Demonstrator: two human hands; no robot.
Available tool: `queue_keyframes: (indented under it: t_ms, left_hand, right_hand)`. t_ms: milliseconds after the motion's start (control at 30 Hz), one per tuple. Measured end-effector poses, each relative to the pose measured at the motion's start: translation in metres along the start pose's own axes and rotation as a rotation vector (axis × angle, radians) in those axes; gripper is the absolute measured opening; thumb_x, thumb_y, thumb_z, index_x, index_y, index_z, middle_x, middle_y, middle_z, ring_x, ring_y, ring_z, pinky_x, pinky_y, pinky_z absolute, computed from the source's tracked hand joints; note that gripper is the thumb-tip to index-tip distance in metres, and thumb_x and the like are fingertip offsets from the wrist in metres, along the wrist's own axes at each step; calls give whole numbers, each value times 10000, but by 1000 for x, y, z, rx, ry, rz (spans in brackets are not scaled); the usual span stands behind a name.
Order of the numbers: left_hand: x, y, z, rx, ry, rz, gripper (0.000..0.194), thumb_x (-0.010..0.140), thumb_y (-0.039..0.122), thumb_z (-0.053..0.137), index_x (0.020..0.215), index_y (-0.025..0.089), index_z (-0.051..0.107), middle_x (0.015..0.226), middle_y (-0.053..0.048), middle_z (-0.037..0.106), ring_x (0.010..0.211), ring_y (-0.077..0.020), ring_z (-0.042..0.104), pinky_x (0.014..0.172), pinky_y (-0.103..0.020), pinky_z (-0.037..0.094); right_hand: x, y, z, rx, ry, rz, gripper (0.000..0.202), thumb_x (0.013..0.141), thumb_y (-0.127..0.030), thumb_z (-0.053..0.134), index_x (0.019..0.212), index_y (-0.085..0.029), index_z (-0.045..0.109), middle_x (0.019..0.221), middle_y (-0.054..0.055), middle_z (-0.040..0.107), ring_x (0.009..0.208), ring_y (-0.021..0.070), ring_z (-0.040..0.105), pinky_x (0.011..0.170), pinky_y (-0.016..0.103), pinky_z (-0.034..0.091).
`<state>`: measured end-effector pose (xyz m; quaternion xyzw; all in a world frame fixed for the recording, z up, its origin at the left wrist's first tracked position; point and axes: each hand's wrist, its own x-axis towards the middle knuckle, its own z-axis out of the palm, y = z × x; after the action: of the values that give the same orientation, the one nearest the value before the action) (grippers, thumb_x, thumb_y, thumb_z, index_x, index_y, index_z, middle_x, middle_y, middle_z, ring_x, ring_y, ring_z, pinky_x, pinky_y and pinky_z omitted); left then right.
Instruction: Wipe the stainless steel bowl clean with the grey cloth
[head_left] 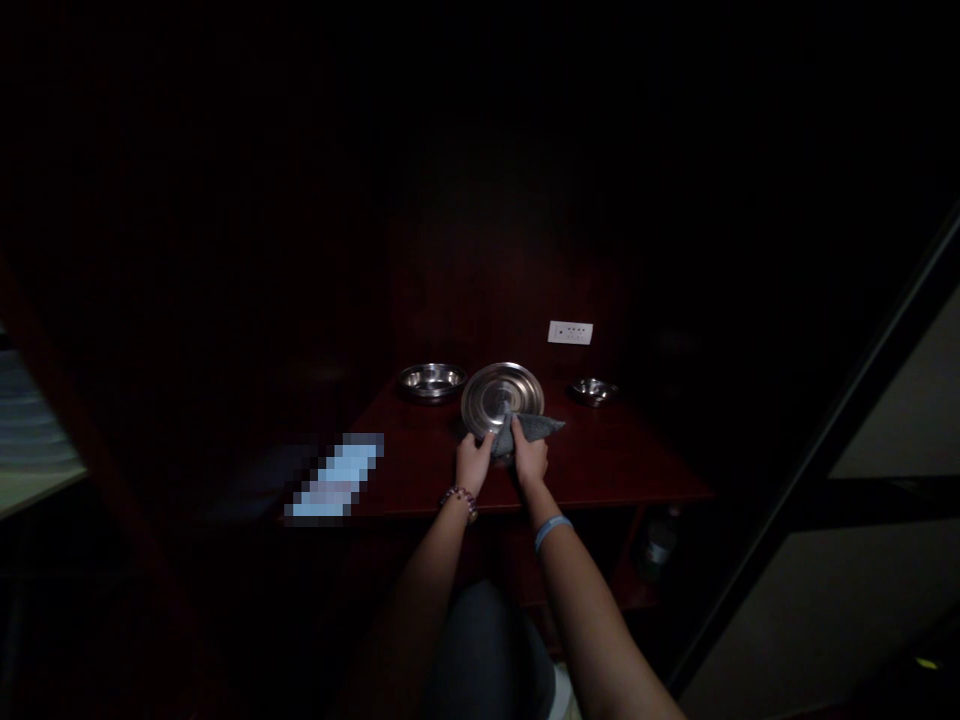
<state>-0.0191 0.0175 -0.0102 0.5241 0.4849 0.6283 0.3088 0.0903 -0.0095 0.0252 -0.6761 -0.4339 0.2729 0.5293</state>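
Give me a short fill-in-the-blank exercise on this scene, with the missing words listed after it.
1. Held against the round metal dish, the cloth in the right grip is ____ in colour.
2. The beaded bracelet is on the ____ wrist, while the blue band is on the other.
3. The right bowl looks ____ than the left bowl.
4. As the camera sees it, the white socket is to the ____ of the dish.

Missing words: grey; left; smaller; right.
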Motion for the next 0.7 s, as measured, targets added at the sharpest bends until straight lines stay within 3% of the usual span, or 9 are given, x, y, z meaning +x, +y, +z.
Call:
queue_keyframes:
  t_ms: [167,500,700]
  left_hand:
    - [1,-1,1,-14,-1,21,288,801,347,604,970,129,688,1052,-155,727,981,-237,666,893,-355,484]
    - [0,1,1,-81,10,-4,284,787,348,632,964,133,686,1051,-152,726,985,-244,670,918,-357,483]
    - [0,3,1,-101,64,6,355,860,452,544,938,127,664,1020,-152,717,939,-227,667,895,-345,486]
  right_hand:
    - [0,0,1,-2,5,20,564,817,-647,590,1025,-142,731,1030,178,739,1028,295,695,861,340,524]
    - [7,6,5,-18,17,-26,467,890,-516,551,1075,-122,719,1067,186,728,1044,282,694,862,325,529]
    - [7,7,7,-21,4,-43,449,889,-507,562,1040,-118,729,1034,196,733,1041,288,695,869,329,529]
